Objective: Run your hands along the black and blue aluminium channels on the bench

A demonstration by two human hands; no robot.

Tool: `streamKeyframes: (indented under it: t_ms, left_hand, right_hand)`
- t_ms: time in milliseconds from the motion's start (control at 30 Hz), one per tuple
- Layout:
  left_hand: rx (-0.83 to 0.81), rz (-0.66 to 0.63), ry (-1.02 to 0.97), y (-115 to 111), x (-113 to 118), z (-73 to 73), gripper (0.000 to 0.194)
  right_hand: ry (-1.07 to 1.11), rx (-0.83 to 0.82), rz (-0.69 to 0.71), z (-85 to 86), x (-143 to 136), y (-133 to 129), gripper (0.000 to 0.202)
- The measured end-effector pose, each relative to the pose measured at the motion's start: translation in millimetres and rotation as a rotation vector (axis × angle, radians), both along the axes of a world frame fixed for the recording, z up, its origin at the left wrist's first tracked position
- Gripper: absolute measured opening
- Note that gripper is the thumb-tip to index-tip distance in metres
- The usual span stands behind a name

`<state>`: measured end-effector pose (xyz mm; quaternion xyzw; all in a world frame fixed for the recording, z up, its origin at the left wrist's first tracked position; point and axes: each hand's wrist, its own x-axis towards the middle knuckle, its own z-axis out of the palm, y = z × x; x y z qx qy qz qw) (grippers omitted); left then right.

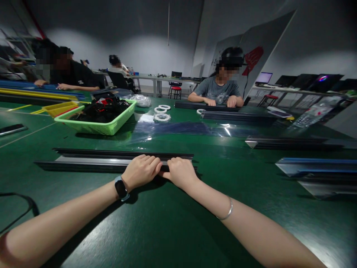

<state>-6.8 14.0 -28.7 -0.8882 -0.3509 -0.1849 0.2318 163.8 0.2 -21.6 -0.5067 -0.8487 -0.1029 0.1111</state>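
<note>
A long black channel-shaped profile (83, 165) with a pale inner face lies on the green table in front of me, reaching from the left to just past my hands. Near its right end, my left hand (142, 171), with a smartwatch at the wrist, has its fingers wrapped over the profile. Beside it, my right hand (181, 172) grips the same profile close to its right end. The two hands nearly touch, thumbs toward each other. Both sets of fingertips are hidden behind the knuckles or inside the channel.
A green basket (111, 126) of black items stands beyond the profile, with white rings (162, 117) and clear film (178, 128) to its right. More profiles (292, 143) lie at the right near a bottle (315, 113). Across the table, a person (220, 89) handles another profile.
</note>
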Motion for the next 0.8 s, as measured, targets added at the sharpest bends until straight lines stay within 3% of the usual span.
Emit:
streamKeyframes:
  t_ms: [167, 800]
  left_hand:
    - [-0.033, -0.082, 0.023, 0, 5, -1.2, 0.023]
    - [-0.047, -0.009, 0.057, 5, 7, -1.7, 0.027]
  right_hand:
    - [-0.022, -0.027, 0.018, -1.6, -2, 4, 0.026]
    - [-0.041, -0.039, 0.060, -1.4, -3, 14, 0.020]
